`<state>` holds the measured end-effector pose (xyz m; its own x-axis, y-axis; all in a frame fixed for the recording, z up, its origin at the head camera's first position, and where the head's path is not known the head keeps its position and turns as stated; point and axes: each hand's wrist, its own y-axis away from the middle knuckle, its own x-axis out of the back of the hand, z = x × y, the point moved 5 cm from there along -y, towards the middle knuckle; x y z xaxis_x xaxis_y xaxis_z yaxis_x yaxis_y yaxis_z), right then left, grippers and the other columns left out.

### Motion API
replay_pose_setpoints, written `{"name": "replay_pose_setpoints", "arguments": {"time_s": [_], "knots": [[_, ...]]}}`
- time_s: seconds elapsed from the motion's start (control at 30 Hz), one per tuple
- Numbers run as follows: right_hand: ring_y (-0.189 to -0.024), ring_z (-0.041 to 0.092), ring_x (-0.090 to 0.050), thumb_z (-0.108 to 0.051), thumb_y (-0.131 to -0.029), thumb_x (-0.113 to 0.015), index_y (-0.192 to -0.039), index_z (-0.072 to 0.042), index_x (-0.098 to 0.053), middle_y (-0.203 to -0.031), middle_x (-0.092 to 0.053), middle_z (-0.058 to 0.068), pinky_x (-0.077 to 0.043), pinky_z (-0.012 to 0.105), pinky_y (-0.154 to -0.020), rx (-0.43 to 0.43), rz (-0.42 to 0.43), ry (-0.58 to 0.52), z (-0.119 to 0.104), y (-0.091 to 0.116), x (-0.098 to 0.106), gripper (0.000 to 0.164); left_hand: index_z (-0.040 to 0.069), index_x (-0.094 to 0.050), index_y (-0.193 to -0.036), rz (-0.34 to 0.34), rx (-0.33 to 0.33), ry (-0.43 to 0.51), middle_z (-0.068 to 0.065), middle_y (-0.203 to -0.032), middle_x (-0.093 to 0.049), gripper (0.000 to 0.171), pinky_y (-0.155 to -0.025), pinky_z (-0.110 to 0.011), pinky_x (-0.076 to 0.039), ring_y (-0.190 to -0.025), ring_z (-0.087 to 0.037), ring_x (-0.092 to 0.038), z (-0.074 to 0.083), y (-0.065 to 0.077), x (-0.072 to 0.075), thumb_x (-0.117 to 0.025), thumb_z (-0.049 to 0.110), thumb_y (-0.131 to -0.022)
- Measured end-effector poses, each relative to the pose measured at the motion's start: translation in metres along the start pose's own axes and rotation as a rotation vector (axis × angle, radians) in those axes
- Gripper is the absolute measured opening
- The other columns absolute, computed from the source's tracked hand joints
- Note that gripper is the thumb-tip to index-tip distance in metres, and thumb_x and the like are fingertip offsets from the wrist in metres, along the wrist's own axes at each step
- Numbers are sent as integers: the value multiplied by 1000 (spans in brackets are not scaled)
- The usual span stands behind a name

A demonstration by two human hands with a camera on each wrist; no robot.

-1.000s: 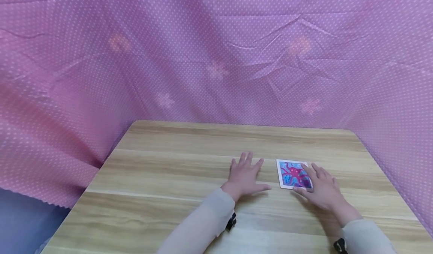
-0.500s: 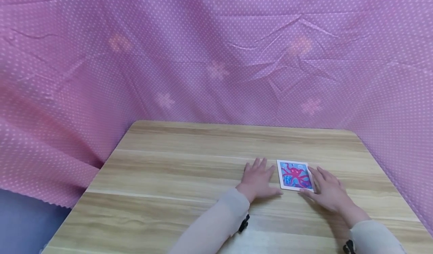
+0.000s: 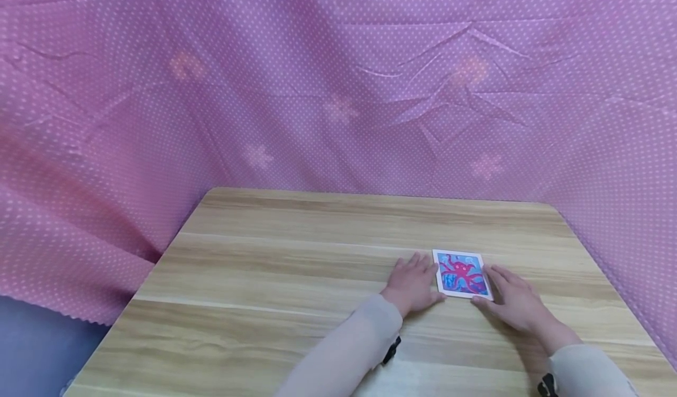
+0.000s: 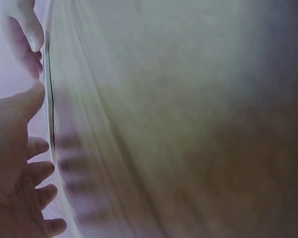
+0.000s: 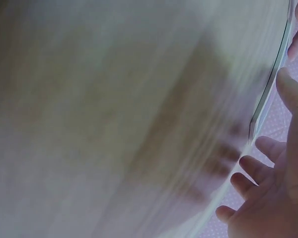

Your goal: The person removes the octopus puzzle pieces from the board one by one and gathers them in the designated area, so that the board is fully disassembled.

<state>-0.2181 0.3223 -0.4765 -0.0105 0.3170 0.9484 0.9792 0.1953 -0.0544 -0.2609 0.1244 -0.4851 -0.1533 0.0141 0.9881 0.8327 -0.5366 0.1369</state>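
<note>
A square picture card [image 3: 462, 274] with a pink octopus on blue and a white border lies flat on the wooden table. My left hand [image 3: 414, 284] is at its left edge, fingers spread and loosely extended. At the opposite edge, my right hand [image 3: 515, 302] has its fingertips and thumb against or right beside the card's near right corner. Neither hand grips it. Both wrist views catch the card edge-on as a thin strip [image 4: 50, 99], and whether the fingertips press on it cannot be told there.
The light wooden table [image 3: 254, 268] has rounded far corners. Behind it and along both sides hangs a pink dotted cloth [image 3: 338, 91] with flower prints. A bluish surface [image 3: 42, 344] shows below the cloth at lower left.
My left hand has moved right, up to the card's left edge. My right hand has drawn back off the card's face to its right edge. The card has stayed almost in place.
</note>
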Motion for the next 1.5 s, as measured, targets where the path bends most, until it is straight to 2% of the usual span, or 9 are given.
{"name": "replay_pose_setpoints", "arguments": {"time_s": [0.33, 0.6, 1.03, 1.5], "knots": [[-122, 54, -35, -45, -86, -67, -136, 10, -43, -137, -39, 32, -27, 67, -98, 49, 21, -1, -1, -2, 2, 78, 29, -33, -149, -3, -17, -19, 11, -154, -26, 65, -113, -34, -19, -141, -11, -19, 5, -2, 2, -45, 59, -93], [-122, 53, -37, -46, -85, -68, -135, 9, -45, -136, -41, 31, -28, 65, -99, 59, 12, -11, -9, -4, 3, 78, 25, -38, -147, -16, -37, -34, 11, -152, -29, 62, -112, -30, -21, -139, -8, -22, 2, 2, 7, -46, 56, -94], [-121, 51, -41, -45, -84, -69, -132, 9, -49, -135, -44, 29, -31, 64, -99, 101, 27, 18, -29, -11, -1, 75, 18, -40, -146, -11, -86, -21, 6, -151, -33, 63, -112, -28, -21, -139, -10, -26, -21, 12, 8, -49, 53, -94], [-123, 45, -42, -44, -84, -70, -131, 6, -52, -134, -48, 24, -32, 59, -101, 140, 16, 20, -61, -22, -12, 71, 13, -38, -146, -29, -105, -3, 1, -152, -31, 65, -113, -29, -18, -140, -13, -24, -57, 36, 10, -49, 51, -95]]}}
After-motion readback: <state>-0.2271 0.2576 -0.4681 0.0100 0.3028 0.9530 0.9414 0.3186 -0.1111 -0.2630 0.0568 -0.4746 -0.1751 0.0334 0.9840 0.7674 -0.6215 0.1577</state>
